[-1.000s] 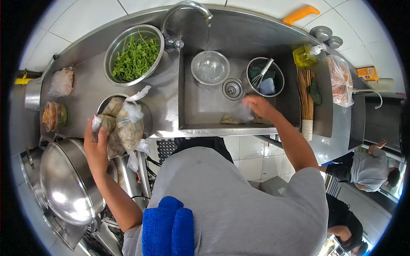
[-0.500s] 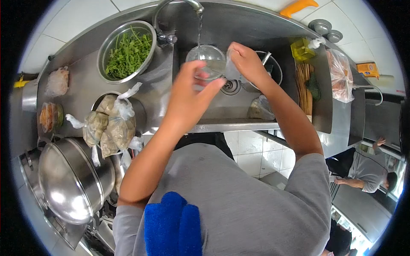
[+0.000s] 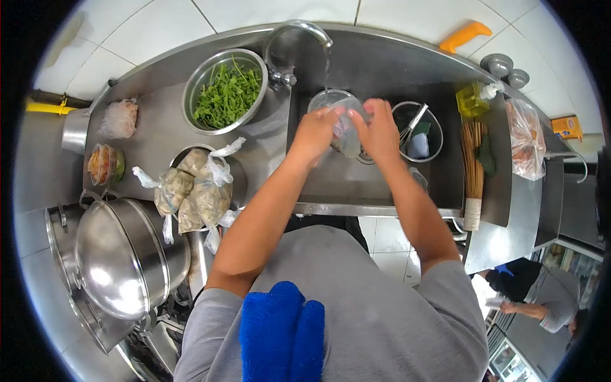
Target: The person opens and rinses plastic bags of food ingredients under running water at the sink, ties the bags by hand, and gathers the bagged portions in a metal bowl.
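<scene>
A clear plastic bag (image 3: pixel 346 139) hangs over the sink, held between my two hands. My left hand (image 3: pixel 314 134) is closed on its upper left side, fingertips pinched together. On the opposite side my right hand (image 3: pixel 380 132) grips the bag with thumb and fingers. Something pale or wet may be inside the bag; I cannot make it out. Just behind the bag a round bowl (image 3: pixel 316 102) stands in the sink under the running water of the tap (image 3: pixel 308 27). My hands and the bag partly cover the bowl.
Right of my hands, a metal pot (image 3: pixel 439 137) holds a whisk (image 3: pixel 415 121). A basin of green leaves (image 3: pixel 229 92) and tied bags (image 3: pixel 207 194) stand left. Skewers (image 3: pixel 472 156), an oil-coloured pump bottle (image 3: pixel 470 100) and a large lidded pan (image 3: pixel 114 261) are around. A co-worker (image 3: pixel 552 293) is at right.
My left hand, blurred and apart from the bag before, has come to it and closed on it. The bag is now stretched between both hands. The view has shifted, showing the whisk pot more fully.
</scene>
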{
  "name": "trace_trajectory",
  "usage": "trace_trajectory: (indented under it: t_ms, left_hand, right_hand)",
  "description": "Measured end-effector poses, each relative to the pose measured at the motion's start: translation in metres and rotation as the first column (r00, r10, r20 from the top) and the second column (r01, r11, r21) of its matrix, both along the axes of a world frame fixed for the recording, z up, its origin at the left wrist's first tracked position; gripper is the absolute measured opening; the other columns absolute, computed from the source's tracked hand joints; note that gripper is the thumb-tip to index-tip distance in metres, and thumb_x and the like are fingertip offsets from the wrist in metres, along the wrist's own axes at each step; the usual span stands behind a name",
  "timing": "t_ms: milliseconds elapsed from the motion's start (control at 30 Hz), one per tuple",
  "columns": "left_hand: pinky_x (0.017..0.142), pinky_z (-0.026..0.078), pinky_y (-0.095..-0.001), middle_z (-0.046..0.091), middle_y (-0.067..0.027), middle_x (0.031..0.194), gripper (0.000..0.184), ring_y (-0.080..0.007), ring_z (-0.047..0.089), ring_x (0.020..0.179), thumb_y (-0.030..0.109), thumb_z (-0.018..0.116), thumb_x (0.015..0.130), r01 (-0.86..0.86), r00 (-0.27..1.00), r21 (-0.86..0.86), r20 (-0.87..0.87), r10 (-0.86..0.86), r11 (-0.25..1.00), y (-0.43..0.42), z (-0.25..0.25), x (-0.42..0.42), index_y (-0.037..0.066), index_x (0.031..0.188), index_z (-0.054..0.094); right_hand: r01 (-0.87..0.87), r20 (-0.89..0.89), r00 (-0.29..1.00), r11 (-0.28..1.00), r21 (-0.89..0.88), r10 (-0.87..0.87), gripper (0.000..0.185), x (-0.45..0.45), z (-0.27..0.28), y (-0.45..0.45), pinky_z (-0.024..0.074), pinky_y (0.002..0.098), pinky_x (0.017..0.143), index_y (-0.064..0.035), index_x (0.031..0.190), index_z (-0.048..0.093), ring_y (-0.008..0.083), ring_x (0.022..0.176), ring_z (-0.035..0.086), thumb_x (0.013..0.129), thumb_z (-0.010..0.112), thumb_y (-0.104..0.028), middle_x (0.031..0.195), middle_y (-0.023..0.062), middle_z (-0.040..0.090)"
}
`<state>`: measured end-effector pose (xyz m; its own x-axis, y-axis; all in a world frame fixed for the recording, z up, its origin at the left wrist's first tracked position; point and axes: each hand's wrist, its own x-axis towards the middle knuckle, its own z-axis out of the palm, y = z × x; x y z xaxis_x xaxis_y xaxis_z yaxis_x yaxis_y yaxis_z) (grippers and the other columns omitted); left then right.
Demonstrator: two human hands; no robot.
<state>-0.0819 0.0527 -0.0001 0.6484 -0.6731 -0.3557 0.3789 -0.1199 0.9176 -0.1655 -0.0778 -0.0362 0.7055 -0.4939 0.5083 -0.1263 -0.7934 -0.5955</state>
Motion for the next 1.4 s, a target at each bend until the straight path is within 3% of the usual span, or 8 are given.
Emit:
trace_trajectory:
  t_ms: [100,167,467,533,633,767,933,1400]
  left_hand:
    - [0.076,0.047,-0.0291,0.062,-0.0052,0.091,0.024,-0.0142,0.059,0.083,0.017,0.052,0.089,-0.015,0.998,-0.046,-0.069,0.012,0.999,0.001,-0.003,0.002,0.001,0.105,0.061]
    - [0.077,0.047,-0.0292,0.062,-0.0054,0.091,0.023,-0.0142,0.059,0.083,0.017,0.053,0.089,-0.025,0.996,-0.113,-0.086,0.015,0.993,0.001,-0.01,0.004,0.002,0.104,0.061]
    - [0.071,0.047,-0.0318,0.059,-0.0046,0.078,0.012,-0.0167,0.057,0.075,0.014,0.053,0.089,-0.354,0.841,-0.305,-0.517,0.159,0.884,0.004,-0.038,0.05,0.005,0.095,0.058]
    - [0.064,0.047,-0.0319,0.056,-0.0029,0.072,0.009,-0.0152,0.053,0.067,0.017,0.054,0.089,-0.42,0.766,-0.163,-0.591,0.253,0.893,0.0,-0.033,0.064,0.008,0.086,0.056]
    - [0.06,0.046,-0.0308,0.052,-0.0005,0.068,0.012,-0.0129,0.05,0.061,0.018,0.059,0.088,-0.401,0.828,-0.137,-0.478,0.294,0.906,-0.004,-0.026,0.075,0.01,0.082,0.054]
    - [0.062,0.046,-0.0307,0.053,0.0003,0.069,0.011,-0.0123,0.051,0.062,0.016,0.062,0.086,-0.346,0.903,-0.104,-0.306,0.301,0.932,-0.013,-0.009,0.073,0.011,0.082,0.053]
    - [0.071,0.048,-0.0324,0.056,-0.0016,0.075,0.008,-0.0145,0.056,0.071,0.014,0.06,0.086,-0.325,0.937,-0.168,-0.192,0.292,0.931,-0.016,0.0,0.071,0.011,0.086,0.053]
    - [0.052,0.04,-0.0314,0.043,0.0008,0.058,0.013,-0.0137,0.043,0.05,0.011,0.054,0.09,-0.53,0.765,-0.156,-0.513,0.39,0.834,-0.031,0.001,0.071,0.008,0.078,0.049]
  right_hand:
    - [0.228,-0.5,0.866,0.906,0.357,-0.021,0.031,-0.004,0.008,0.01,0.0482,0.032,0.061,-0.0043,0.093,0.055,0.0215,0.067,0.06,0.084,0.062,-0.033,0.084,0.01,0.06]
    - [0.266,-0.315,0.873,0.178,0.947,0.373,0.025,0.004,-0.002,0.001,0.0503,0.0349,0.07,-0.0047,0.097,0.052,0.0209,0.08,0.061,0.087,0.058,-0.027,0.086,0.0091,0.059]
    - [-0.099,0.143,0.988,-0.452,0.887,0.063,0.009,0.055,-0.017,-0.017,0.0497,0.0356,0.07,-0.0048,0.076,0.05,0.0174,0.071,0.056,0.082,0.053,-0.011,0.069,0.0067,0.053]
    - [-0.111,0.143,0.989,-0.424,0.899,0.046,0.014,0.071,-0.005,-0.023,0.0508,0.0343,0.065,-0.0056,0.069,0.048,0.0158,0.066,0.054,0.082,0.051,-0.011,0.066,0.0051,0.051]
    - [0.088,-0.129,0.979,0.245,0.966,0.158,0.014,0.084,0.021,-0.026,0.0515,0.0319,0.053,-0.0021,0.083,0.051,0.0154,0.058,0.053,0.083,0.052,-0.016,0.073,0.0074,0.053]
    - [0.158,-0.19,0.978,0.28,0.947,0.091,0.008,0.089,0.043,-0.03,0.0516,0.0343,0.062,-0.0028,0.085,0.051,0.0184,0.071,0.055,0.082,0.051,-0.01,0.073,0.0074,0.051]
    - [-0.093,0.054,0.988,-0.282,0.955,-0.144,0.011,0.106,0.017,-0.03,0.0481,0.0331,0.048,-0.0005,0.085,0.05,0.02,0.055,0.051,0.084,0.048,-0.011,0.075,0.0084,0.05]
    - [0.032,-0.083,0.977,0.251,0.967,0.198,0.015,0.084,0.035,-0.027,0.02,0.0232,0.037,-0.0126,0.079,0.059,0.0072,0.047,0.031,0.082,0.059,-0.027,0.063,-0.003,0.039]
